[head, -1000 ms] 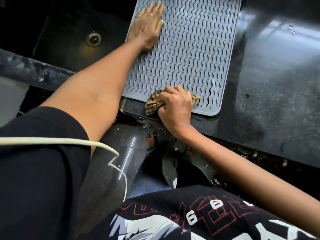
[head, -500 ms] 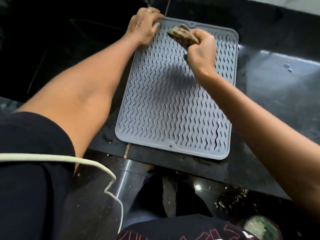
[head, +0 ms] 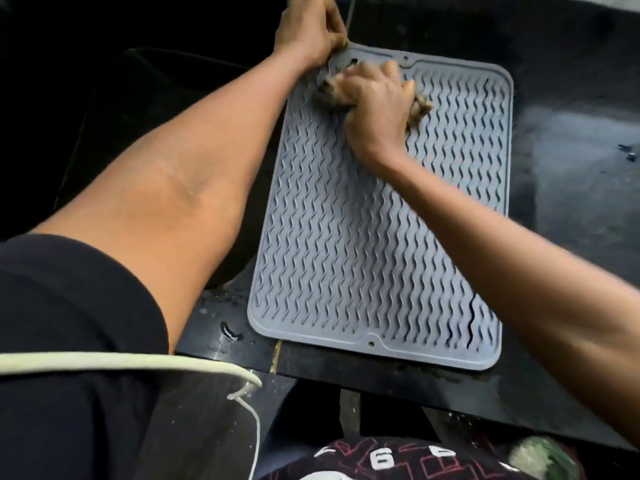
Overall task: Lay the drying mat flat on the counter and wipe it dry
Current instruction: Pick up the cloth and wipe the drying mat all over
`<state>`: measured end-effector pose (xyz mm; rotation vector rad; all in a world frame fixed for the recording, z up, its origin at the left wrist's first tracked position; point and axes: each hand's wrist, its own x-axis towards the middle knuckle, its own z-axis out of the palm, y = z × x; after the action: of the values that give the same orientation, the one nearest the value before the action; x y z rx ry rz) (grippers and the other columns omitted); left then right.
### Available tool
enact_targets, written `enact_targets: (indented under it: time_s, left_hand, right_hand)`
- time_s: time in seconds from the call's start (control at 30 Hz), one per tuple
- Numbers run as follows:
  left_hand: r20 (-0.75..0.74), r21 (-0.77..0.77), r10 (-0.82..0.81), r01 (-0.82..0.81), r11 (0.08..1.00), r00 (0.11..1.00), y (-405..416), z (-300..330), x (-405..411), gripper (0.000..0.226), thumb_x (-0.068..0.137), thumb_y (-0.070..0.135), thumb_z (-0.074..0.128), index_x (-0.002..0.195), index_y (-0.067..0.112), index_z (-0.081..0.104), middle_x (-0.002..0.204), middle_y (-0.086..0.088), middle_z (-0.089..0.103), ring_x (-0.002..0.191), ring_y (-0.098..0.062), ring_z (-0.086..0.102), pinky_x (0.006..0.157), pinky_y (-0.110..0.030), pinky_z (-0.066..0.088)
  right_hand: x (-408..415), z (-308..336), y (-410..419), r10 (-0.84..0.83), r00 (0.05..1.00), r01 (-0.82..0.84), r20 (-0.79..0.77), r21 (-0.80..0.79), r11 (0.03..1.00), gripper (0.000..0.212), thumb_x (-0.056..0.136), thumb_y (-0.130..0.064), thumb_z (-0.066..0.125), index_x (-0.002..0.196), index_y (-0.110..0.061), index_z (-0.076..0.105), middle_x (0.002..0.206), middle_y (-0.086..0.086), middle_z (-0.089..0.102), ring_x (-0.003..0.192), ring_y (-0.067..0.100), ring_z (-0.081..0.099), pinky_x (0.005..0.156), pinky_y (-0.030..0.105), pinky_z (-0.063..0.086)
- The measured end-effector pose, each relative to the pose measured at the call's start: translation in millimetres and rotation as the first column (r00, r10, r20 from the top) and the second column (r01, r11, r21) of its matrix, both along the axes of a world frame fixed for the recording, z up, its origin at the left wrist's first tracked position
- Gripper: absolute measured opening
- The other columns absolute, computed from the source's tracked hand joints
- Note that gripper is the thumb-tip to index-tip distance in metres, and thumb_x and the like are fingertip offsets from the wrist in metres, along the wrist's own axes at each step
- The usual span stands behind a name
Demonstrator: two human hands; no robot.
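The grey drying mat [head: 374, 230], ribbed with wavy ridges, lies flat on the black counter [head: 568, 161]. My left hand [head: 308, 29] grips the mat's far left corner and holds it down. My right hand [head: 375, 98] is closed on a bunched brown checked cloth [head: 420, 107] and presses it on the mat's far end, just right of my left hand. The cloth and hand are blurred from motion. A few ridges near the mat's front right look dark and wet.
A dark sink [head: 138, 109] lies left of the mat, under my left forearm. The counter's front edge [head: 381, 379] runs just below the mat. Small water drops [head: 625, 148] sit on the counter at the right. A white cord [head: 138, 363] crosses my black sleeve.
My right hand carried the cloth from the mat's near edge up to its far end, then slid it left toward my left hand. My left hand shifted to the far corner.
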<state>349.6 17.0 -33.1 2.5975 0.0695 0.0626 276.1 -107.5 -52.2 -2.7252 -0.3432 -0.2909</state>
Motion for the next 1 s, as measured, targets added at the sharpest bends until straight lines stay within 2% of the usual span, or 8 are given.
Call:
enact_targets:
  time_s: [0.13,0.2,0.33,0.47,0.6,0.73,0.9,1.0]
  left_hand:
    - [-0.016,0.041,0.013,-0.012,0.999,1.000,-2,0,-1,0.029,0.094,0.034,0.057,0.116,0.016,0.065,0.121,-0.002,0.067,0.111,-0.015,0.063,0.093,-0.032,0.054]
    - [-0.050,0.038,0.033,-0.031,0.999,0.998,-3,2,-4,0.032,0.096,0.036,0.055,0.120,0.016,0.062,0.123,-0.002,0.065,0.112,-0.016,0.063,0.094,-0.034,0.054]
    - [-0.080,-0.027,0.018,-0.020,0.999,0.997,-3,8,-5,0.025,0.094,0.030,0.058,0.114,0.017,0.066,0.118,0.000,0.068,0.108,-0.014,0.064,0.091,-0.032,0.055]
    - [-0.120,-0.059,0.036,-0.043,0.997,0.992,-1,3,-7,0.029,0.098,0.029,0.049,0.121,0.016,0.062,0.126,0.000,0.065,0.115,-0.013,0.061,0.094,-0.029,0.053]
    - [-0.126,-0.054,0.008,-0.014,0.998,0.992,-1,2,-6,0.025,0.099,0.033,0.048,0.115,0.020,0.062,0.128,0.001,0.064,0.118,-0.013,0.060,0.092,-0.029,0.050]
    - [-0.112,-0.020,0.013,-0.015,1.000,0.994,-2,0,-3,0.030,0.097,0.035,0.051,0.119,0.018,0.063,0.127,0.001,0.064,0.117,-0.014,0.060,0.098,-0.033,0.050]
    - [-0.113,-0.088,0.007,-0.017,0.996,0.994,1,1,-2,0.024,0.096,0.030,0.056,0.114,0.017,0.065,0.110,0.004,0.067,0.100,-0.009,0.062,0.090,-0.026,0.052]
    - [-0.178,-0.192,-0.022,-0.013,0.981,0.984,6,6,-1,0.041,0.087,0.053,0.060,0.110,0.020,0.067,0.100,0.008,0.063,0.090,-0.007,0.056,0.080,-0.025,0.048]
  right_hand:
    - [-76,2,-2,0.105,0.994,-0.109,0.037,0.122,0.987,0.031,0.080,-0.001,0.051,0.095,-0.016,0.074,0.101,-0.004,0.072,0.090,0.025,0.055,0.071,0.033,0.025]
    - [-88,9,-8,0.147,0.989,-0.140,-0.027,0.174,0.975,0.035,0.075,0.002,0.050,0.092,-0.014,0.074,0.092,-0.002,0.073,0.082,0.021,0.052,0.070,0.031,0.026]
    - [-50,30,-14,0.023,0.995,0.013,-0.099,0.350,0.937,0.042,0.070,0.001,0.042,0.092,-0.017,0.073,0.093,0.001,0.072,0.091,0.020,0.056,0.079,0.034,0.040]
    - [12,24,-2,-0.081,0.992,0.093,-0.091,0.130,0.987,0.050,0.078,0.001,0.039,0.117,-0.023,0.062,0.126,-0.003,0.058,0.115,0.024,0.046,0.094,0.039,0.034]
    - [8,3,5,-0.046,0.998,0.041,-0.053,-0.082,0.996,0.041,0.085,-0.005,0.043,0.116,-0.023,0.062,0.125,-0.002,0.057,0.115,0.027,0.044,0.087,0.038,0.033]
    - [-58,-1,-6,0.049,0.999,-0.050,0.021,0.045,0.998,0.026,0.088,-0.010,0.049,0.103,-0.016,0.070,0.111,-0.001,0.067,0.097,0.026,0.052,0.075,0.037,0.034]
    - [-111,11,-17,0.150,0.988,-0.146,-0.019,0.156,0.977,0.028,0.076,0.001,0.054,0.090,-0.011,0.075,0.093,0.002,0.073,0.083,0.028,0.057,0.069,0.031,0.030]
    - [-92,23,-19,0.078,0.995,-0.057,-0.058,0.304,0.951,0.035,0.073,0.006,0.047,0.093,-0.008,0.073,0.088,0.007,0.073,0.084,0.027,0.058,0.073,0.033,0.038]
